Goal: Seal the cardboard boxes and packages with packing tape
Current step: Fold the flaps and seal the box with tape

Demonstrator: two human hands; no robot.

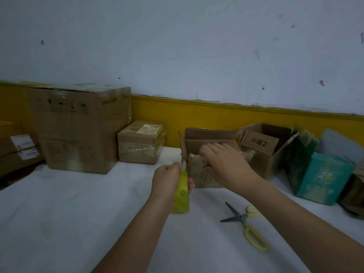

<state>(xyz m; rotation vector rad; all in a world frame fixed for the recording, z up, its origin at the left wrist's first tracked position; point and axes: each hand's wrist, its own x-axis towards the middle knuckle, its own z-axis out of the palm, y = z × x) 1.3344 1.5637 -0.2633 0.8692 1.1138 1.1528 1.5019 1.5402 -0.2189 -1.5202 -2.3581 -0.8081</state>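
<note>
A small brown cardboard box [197, 174] stands on the white table [78, 213] in the middle of the view, its back flaps standing up. My right hand [224, 162] lies on top of it, fingers spread flat and the thumb down on its front face. My left hand [167, 180] grips a yellow tape dispenser [181, 196] at the box's left front corner. A strip of clear tape runs from the dispenser onto the box.
Yellow-handled scissors [246, 223] lie open on the table to the right. A large box [78, 127] and a small taped box [141, 142] stand at the back left. An open box with black lettering [262, 146] and teal packages [323, 178] crowd the right.
</note>
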